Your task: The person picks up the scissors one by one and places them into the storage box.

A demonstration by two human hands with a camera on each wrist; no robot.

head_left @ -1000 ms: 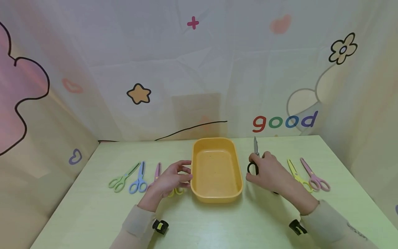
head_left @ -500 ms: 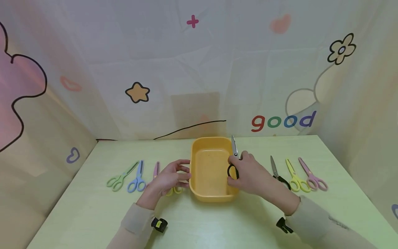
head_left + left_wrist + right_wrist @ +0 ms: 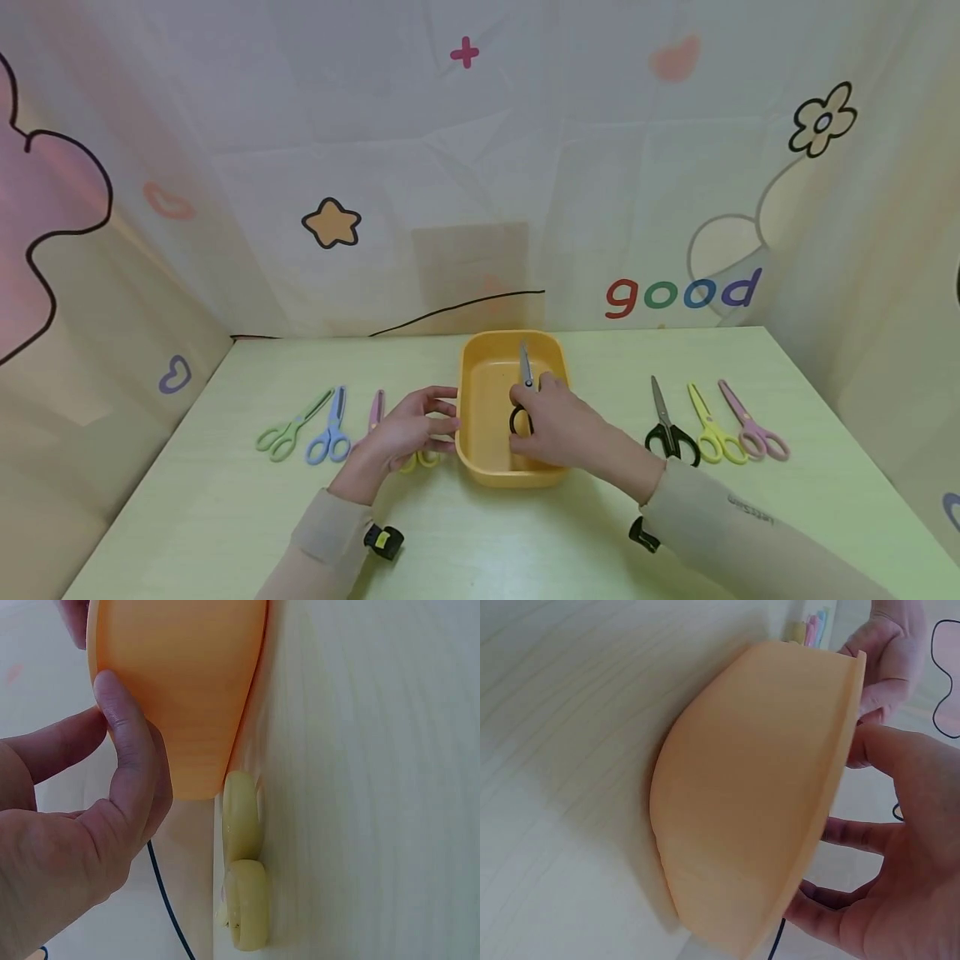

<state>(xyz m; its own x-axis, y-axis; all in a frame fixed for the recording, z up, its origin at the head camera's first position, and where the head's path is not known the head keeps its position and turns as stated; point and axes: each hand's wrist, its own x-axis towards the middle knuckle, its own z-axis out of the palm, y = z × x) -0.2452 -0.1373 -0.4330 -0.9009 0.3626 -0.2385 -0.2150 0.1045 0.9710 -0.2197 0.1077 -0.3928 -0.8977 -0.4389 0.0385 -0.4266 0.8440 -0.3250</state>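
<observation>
A yellow plastic tray (image 3: 517, 479) stands mid-table. At its left rim is my left hand (image 3: 408, 429); in the left wrist view the bent fingers lie against the outer wall (image 3: 187, 682) and the thumb meets the rim. My right hand (image 3: 558, 421) reaches over the tray and grips black-handled scissors (image 3: 526, 367) by the handle loops. Their blades are closed and point away from me, above the tray's floor. In the right wrist view the tray wall (image 3: 742, 780) hides the scissors and the fingertips of my right hand (image 3: 900, 847).
Right of the tray lie black (image 3: 671, 437), yellow (image 3: 720, 442) and purple scissors (image 3: 761, 437). On the left are green (image 3: 288, 433) and blue scissors (image 3: 330, 442), plus purple (image 3: 377, 407) and yellow ones (image 3: 427, 458) partly behind my left hand. A printed curtain (image 3: 375, 275) hangs behind the table.
My right hand has moved left with the black-handled scissors, from right of the tray to over its inside. The other black scissors have come into view. The left hand stays at the rim.
</observation>
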